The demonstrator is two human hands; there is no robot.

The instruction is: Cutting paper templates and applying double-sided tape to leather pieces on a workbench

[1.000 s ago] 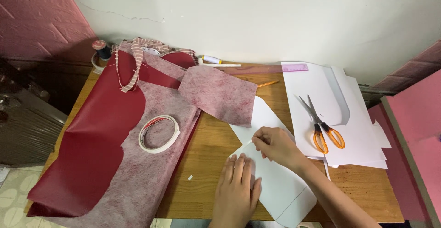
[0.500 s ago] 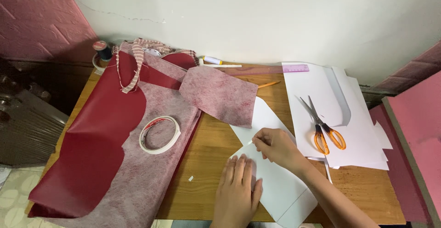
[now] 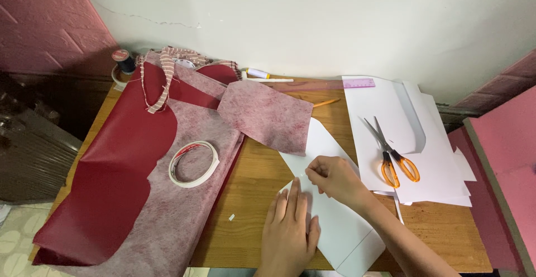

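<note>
Now | left hand [image 3: 289,229] flat on white paper [image 3: 340,227] | right hand [image 3: 334,181] pinching its edge

white paper piece [image 3: 329,221] | flat on the wooden table, near-right of centre, its cut corner pointing far-left | your left hand [image 3: 290,229] lies flat on its near-left part, fingers together | your right hand [image 3: 332,179] pinches its far edge | a thin pencilled line crosses its near end

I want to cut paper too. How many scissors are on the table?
1. The orange-handled scissors lie on the stack of white paper at the table's right side, right of both hands. More could be hidden under the red fabric.
</note>
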